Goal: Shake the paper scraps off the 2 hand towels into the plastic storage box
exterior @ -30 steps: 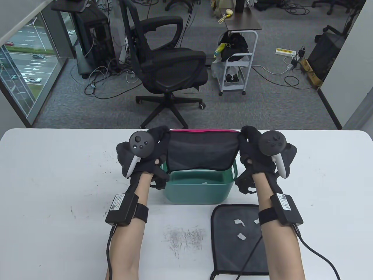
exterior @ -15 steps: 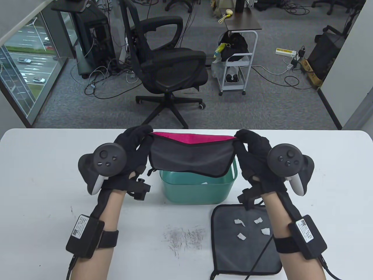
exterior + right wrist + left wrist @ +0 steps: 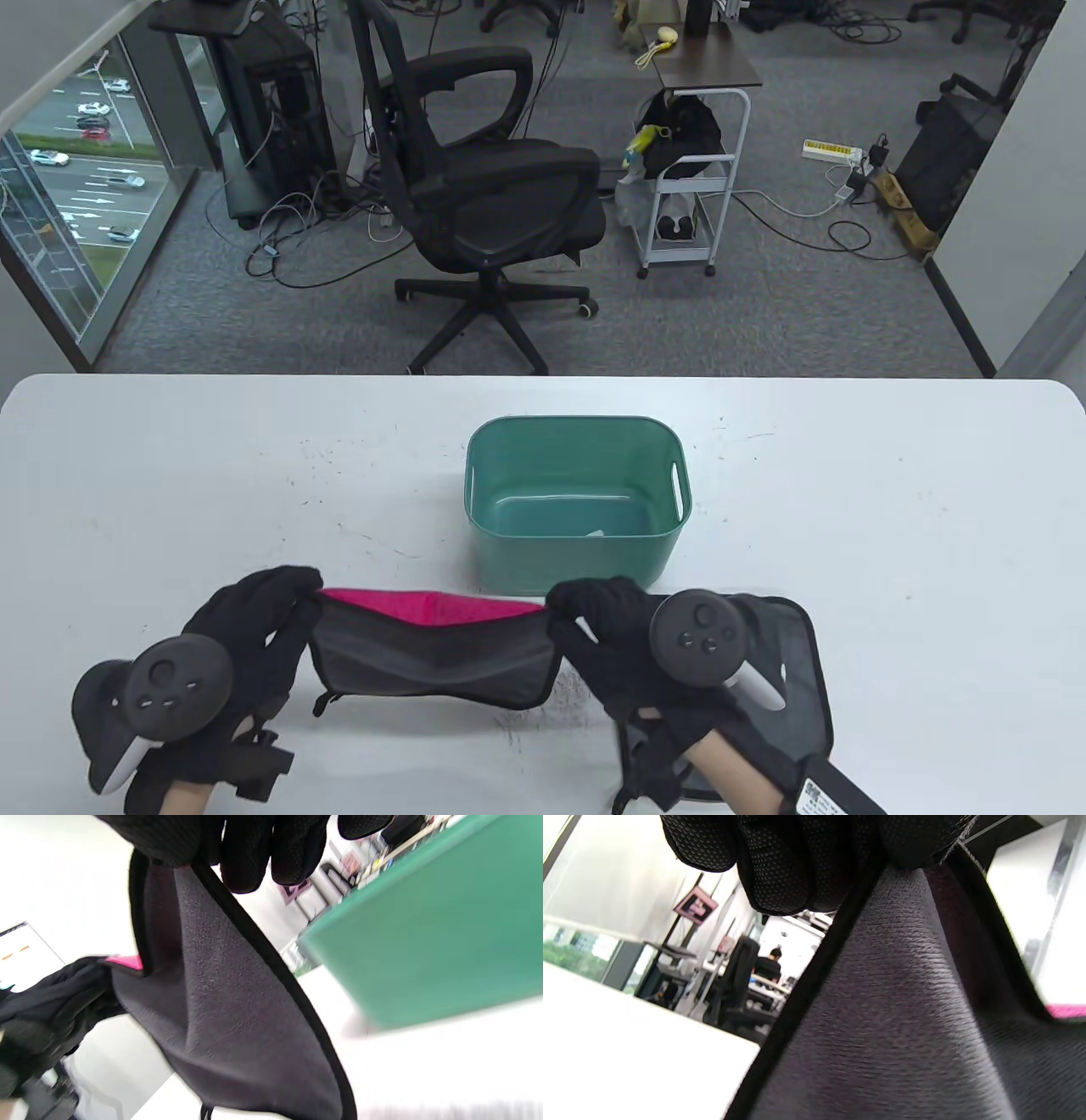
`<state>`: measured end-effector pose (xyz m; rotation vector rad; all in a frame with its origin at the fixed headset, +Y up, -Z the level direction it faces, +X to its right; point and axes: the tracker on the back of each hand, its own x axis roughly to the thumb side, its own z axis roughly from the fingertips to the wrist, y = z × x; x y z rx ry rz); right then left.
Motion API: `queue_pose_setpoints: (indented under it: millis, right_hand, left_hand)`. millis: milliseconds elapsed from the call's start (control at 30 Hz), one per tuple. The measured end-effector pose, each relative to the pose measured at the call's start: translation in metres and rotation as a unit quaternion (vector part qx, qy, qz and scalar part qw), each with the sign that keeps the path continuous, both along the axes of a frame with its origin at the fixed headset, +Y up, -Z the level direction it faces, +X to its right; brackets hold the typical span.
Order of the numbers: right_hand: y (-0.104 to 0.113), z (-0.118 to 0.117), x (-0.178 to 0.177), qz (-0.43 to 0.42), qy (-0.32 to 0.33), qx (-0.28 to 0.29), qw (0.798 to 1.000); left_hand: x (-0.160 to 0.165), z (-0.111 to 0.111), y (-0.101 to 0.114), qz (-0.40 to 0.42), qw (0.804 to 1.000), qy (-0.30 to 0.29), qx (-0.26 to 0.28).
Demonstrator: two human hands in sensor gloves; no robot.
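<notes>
A grey towel with a pink inner face (image 3: 428, 652) hangs stretched between my two hands, just in front of the green plastic box (image 3: 577, 501). My left hand (image 3: 271, 607) pinches its left top corner, my right hand (image 3: 585, 607) its right top corner. Both wrist views show the grey cloth (image 3: 903, 1018) (image 3: 229, 1005) under curled gloved fingers. One paper scrap (image 3: 596, 533) shows on the box floor. The second grey towel (image 3: 797, 671) lies flat at the front right, mostly hidden under my right hand; its scraps are out of sight.
The white table (image 3: 891, 526) carries a patch of dark scuff marks (image 3: 568, 692) near its front edge, partly behind the hanging towel. An office chair (image 3: 484, 195) and a small cart (image 3: 691, 170) stand on the floor beyond the table.
Both hands have carried the pink-lined towel from above the box back toward the table's front edge and to the left. My right hand now covers the second towel.
</notes>
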<state>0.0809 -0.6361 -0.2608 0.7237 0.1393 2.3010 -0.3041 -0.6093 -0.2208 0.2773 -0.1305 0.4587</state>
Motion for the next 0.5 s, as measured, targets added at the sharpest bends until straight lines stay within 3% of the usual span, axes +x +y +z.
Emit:
queue_pose_setpoints:
  millis: [133, 233, 367, 500]
  right_hand:
    - [-0.021, 0.015, -0.015, 0.012, 0.029, -0.056, 0.998]
    - [-0.040, 0.008, -0.023, 0.031, 0.006, -0.091, 0.995]
    - [-0.079, -0.024, -0.039, 0.102, -0.048, -0.154, 0.982]
    - [-0.103, -0.056, -0.050, 0.136, -0.111, -0.170, 0.970]
  left_hand:
    - [-0.012, 0.026, -0.014, -0.014, 0.999, 0.022, -0.022]
    - [-0.019, 0.024, -0.029, -0.044, 0.996, 0.036, -0.074]
    - [-0.021, -0.015, -0.066, -0.061, 0.978, 0.050, -0.194]
    - [-0.023, -0.062, -0.094, -0.084, 0.957, 0.085, -0.263]
